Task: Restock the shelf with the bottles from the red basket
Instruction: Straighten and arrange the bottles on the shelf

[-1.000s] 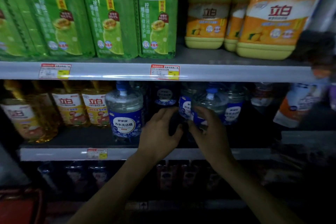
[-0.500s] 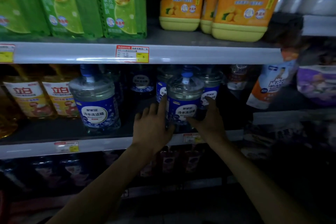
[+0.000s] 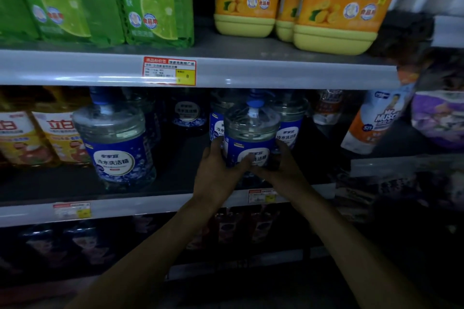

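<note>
A clear jug-shaped bottle with a blue label and blue cap (image 3: 251,130) stands near the front of the middle shelf (image 3: 160,180). My left hand (image 3: 218,170) wraps its lower left side and my right hand (image 3: 281,163) grips its lower right side. Behind it stand more of the same blue-label bottles (image 3: 291,120). Another one (image 3: 115,140) stands alone to the left. The red basket is out of view.
Yellow-label oil-coloured bottles (image 3: 57,133) fill the shelf's left end, and an orange-white spray bottle (image 3: 376,123) leans at the right. Green packs (image 3: 150,0) and yellow jugs (image 3: 336,5) sit on the upper shelf. Dark bottles line the lower shelf (image 3: 226,226).
Both hands have closed from the shelf edge onto the front blue-label bottle, which now stands closer to the shelf's front. The view has shifted left and down across the shelves.
</note>
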Demonstrator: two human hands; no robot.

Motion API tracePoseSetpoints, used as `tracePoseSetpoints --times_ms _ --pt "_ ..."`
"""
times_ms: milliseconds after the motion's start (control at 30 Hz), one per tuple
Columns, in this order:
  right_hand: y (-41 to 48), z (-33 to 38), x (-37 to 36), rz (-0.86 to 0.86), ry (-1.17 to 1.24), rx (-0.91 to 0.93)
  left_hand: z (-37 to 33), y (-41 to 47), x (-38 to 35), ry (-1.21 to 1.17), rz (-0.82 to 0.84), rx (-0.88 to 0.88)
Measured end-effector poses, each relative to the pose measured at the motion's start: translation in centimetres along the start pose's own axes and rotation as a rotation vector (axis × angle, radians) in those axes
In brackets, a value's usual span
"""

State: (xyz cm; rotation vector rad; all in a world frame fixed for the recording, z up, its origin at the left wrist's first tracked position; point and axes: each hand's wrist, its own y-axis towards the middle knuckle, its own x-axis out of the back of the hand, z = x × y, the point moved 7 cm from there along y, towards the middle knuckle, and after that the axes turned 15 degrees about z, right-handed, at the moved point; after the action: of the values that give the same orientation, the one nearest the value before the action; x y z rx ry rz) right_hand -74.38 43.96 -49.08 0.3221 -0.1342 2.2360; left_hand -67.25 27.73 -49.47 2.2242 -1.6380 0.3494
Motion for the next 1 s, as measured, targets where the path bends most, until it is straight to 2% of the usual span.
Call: tracePoseSetpoints --times_ms 400,667,1000 --pt "-0.4 1.0 -2.6 -0.069 -0.011 0.067 -0.1 -0.9 2.4 0.059 -0.014 -0.070" --pt "1.3 2.5 -8.3 -0.010 -0.034 0.163 0.9 -2.7 7.7 0.112 -0.034 -0.078" --pt "3.2 4.1 -11.6 0.021 -0.107 0.179 2.4 -3.2 10.8 -0.014 -0.076 -0.027"
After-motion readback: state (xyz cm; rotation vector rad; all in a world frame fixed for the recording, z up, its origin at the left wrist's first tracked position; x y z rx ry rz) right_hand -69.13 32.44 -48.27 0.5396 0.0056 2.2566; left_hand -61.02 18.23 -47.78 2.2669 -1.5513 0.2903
